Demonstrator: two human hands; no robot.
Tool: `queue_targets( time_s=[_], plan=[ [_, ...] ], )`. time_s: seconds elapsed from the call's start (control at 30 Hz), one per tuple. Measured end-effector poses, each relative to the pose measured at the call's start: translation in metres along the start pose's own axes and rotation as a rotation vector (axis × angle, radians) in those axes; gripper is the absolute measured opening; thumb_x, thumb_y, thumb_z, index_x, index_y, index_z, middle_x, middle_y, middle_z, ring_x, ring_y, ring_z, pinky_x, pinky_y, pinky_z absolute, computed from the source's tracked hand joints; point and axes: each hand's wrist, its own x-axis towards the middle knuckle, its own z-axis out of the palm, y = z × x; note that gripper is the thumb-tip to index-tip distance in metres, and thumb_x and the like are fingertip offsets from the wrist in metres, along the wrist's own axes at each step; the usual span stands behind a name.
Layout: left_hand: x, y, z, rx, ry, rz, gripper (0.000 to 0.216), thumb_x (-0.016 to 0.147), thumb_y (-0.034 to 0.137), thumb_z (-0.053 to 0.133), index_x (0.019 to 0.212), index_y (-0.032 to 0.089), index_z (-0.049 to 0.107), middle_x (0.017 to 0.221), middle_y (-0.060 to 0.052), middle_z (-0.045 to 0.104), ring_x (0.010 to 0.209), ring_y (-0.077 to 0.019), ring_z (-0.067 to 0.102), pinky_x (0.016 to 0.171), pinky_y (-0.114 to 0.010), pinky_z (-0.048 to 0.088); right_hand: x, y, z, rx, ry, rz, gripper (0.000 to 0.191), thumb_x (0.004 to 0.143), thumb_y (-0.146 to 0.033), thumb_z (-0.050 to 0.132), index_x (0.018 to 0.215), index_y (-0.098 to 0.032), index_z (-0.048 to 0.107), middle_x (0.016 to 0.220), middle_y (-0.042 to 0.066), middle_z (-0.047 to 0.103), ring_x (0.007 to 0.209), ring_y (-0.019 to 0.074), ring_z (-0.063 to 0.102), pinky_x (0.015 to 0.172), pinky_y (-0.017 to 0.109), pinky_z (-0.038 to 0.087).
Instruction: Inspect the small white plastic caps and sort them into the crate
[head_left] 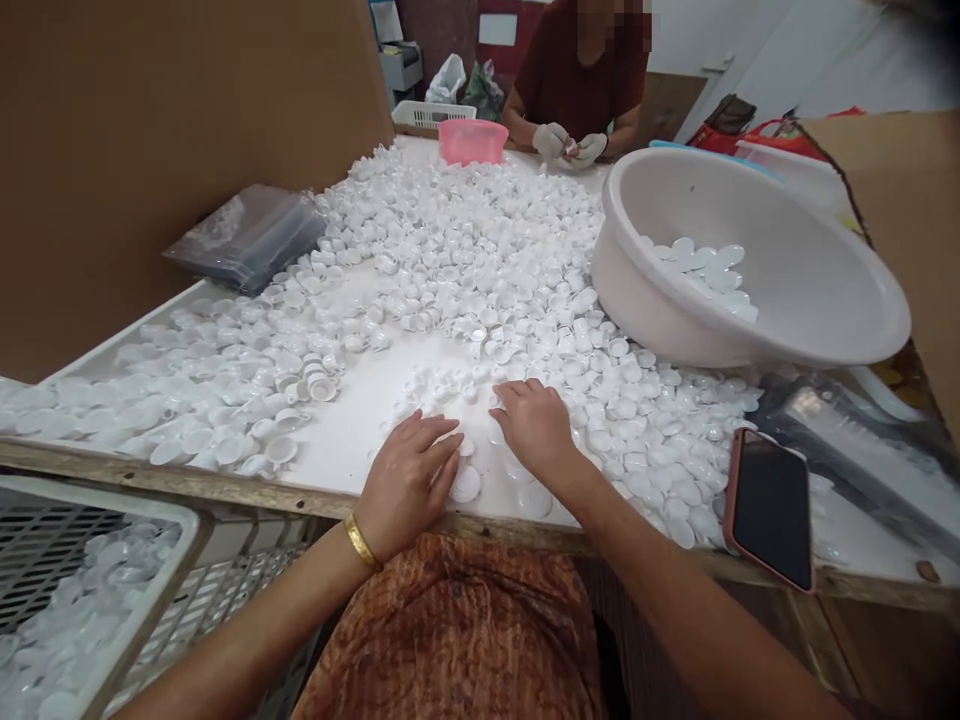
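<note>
My left hand (412,480), with a gold bracelet (362,543) at its wrist, rests low over the white table near its front edge. Its fingers are stretched and slightly apart beside a flat white disc (466,484). To the right, my right hand (534,425) hovers with bent fingers, thumb and fingertips apart, beside small white pieces (450,383). No held piece can be made out in either hand. Under my right wrist lie thin, translucent discs (534,498). Round white cap-like plastic pieces (465,240) are heaped across the table beyond both hands.
A large whitish basin (825,310) holding white oval discs stands at right, with a phone (772,510) nearer me. A plastic-wrapped pack (251,235) lies left; a crate (161,515) is below. Across the table, a gloved person (589,90) handles something near a pink tub (472,142).
</note>
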Motion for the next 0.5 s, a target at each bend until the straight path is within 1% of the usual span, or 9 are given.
queue_targets(
  time_s=[0.07, 0.17, 0.3, 0.37, 0.43, 0.5],
  plan=[
    [0.002, 0.000, 0.000, -0.026, 0.019, -0.041, 0.020, 0.085, 0.017, 0.047, 0.097, 0.016, 0.063, 0.103, -0.008, 0.064, 0.097, -0.0195, 0.057, 0.092, -0.042, 0.045, 0.006, 0.003, 0.003, -0.092, -0.048, -0.045, 0.013, 0.083, -0.023, 0.056, 0.091, -0.016, 0.064, 0.096, 0.010, 0.064, 0.091, 0.0244, 0.051, 0.073, 0.036, 0.036],
    [0.006, -0.002, -0.003, -0.039, 0.006, -0.080, 0.020, 0.086, 0.018, 0.046, 0.095, 0.016, 0.064, 0.100, -0.008, 0.065, 0.091, -0.0192, 0.057, 0.081, -0.038, 0.049, 0.008, 0.003, 0.006, -0.171, -0.042, -0.128, 0.013, 0.084, -0.023, 0.053, 0.085, -0.014, 0.063, 0.092, 0.011, 0.064, 0.089, 0.0248, 0.051, 0.073, 0.036, 0.035],
    [0.011, -0.013, -0.005, -0.021, 0.026, -0.156, 0.020, 0.085, 0.020, 0.048, 0.092, 0.017, 0.066, 0.096, -0.007, 0.066, 0.088, -0.0192, 0.058, 0.078, -0.037, 0.049, 0.005, 0.003, 0.006, -0.210, -0.029, -0.197, 0.020, 0.087, -0.018, 0.044, 0.084, -0.012, 0.063, 0.086, 0.013, 0.064, 0.086, 0.0247, 0.052, 0.073, 0.036, 0.034],
    [0.018, -0.018, -0.005, -0.010, 0.024, -0.198, 0.020, 0.085, 0.020, 0.048, 0.090, 0.017, 0.068, 0.094, -0.006, 0.066, 0.087, -0.0193, 0.059, 0.077, -0.036, 0.049, 0.006, 0.003, 0.002, -0.181, -0.024, -0.142, 0.023, 0.088, -0.018, 0.041, 0.083, -0.012, 0.063, 0.082, 0.012, 0.065, 0.084, 0.0237, 0.054, 0.073, 0.035, 0.034],
    [0.029, -0.022, -0.003, -0.009, 0.002, -0.239, 0.020, 0.084, 0.020, 0.049, 0.090, 0.018, 0.068, 0.094, -0.006, 0.066, 0.087, -0.0193, 0.058, 0.077, -0.034, 0.048, 0.009, 0.003, -0.003, -0.088, -0.016, 0.008, 0.025, 0.089, -0.020, 0.040, 0.083, -0.015, 0.063, 0.078, 0.009, 0.066, 0.078, 0.0207, 0.056, 0.068, 0.031, 0.035],
    [0.042, -0.023, -0.001, -0.025, -0.039, -0.286, 0.020, 0.083, 0.020, 0.050, 0.092, 0.019, 0.068, 0.094, -0.005, 0.066, 0.087, -0.0188, 0.058, 0.077, -0.033, 0.047, 0.014, 0.002, -0.007, 0.094, -0.013, 0.161, 0.024, 0.089, -0.023, 0.040, 0.084, -0.018, 0.063, 0.075, 0.005, 0.066, 0.071, 0.0170, 0.058, 0.062, 0.026, 0.035]
  ],
)
